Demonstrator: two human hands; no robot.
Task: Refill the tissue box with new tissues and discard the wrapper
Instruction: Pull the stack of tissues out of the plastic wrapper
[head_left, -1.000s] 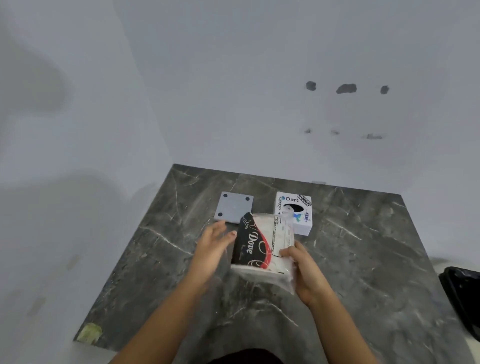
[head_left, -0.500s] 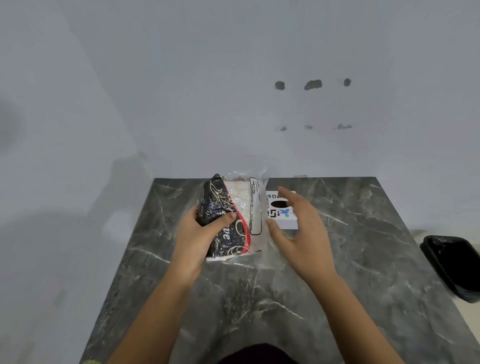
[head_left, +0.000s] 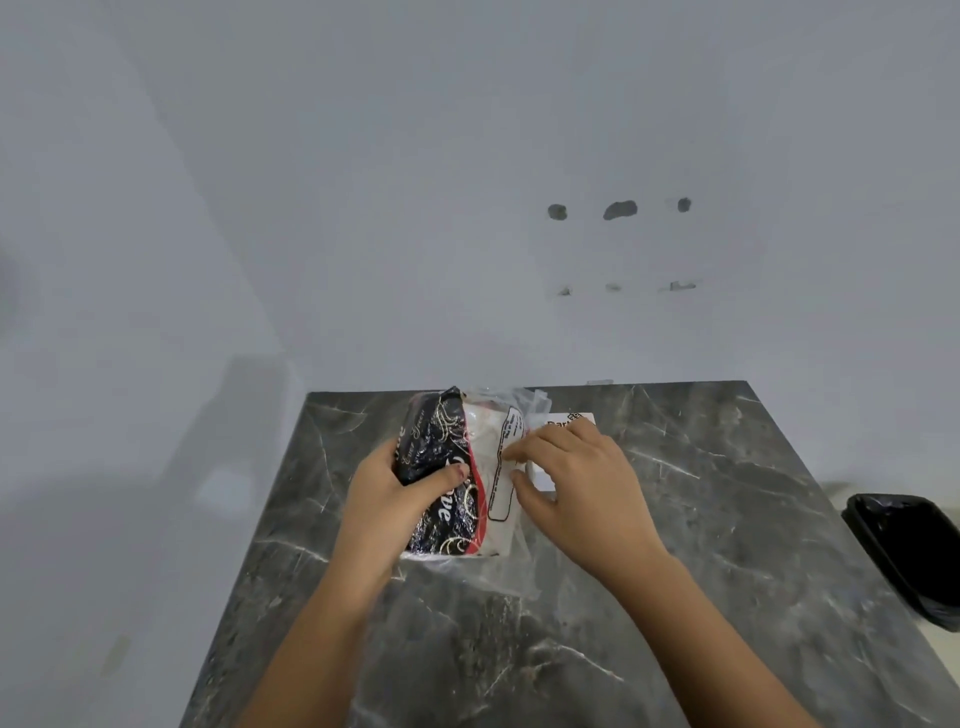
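The tissue pack (head_left: 457, 473), in its black, red and clear wrapper, is held above the dark marble counter (head_left: 701, 519). The left hand (head_left: 387, 499) is clamped round its black end, thumb on top. The right hand (head_left: 571, 483) pinches the clear plastic at its white side. The box (head_left: 569, 420) sits behind, mostly hidden. A black bin (head_left: 904, 551) stands off right.

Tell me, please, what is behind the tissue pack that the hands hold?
Behind the tissue pack and the right hand, a white tissue box shows only its top edge. The rest is covered.
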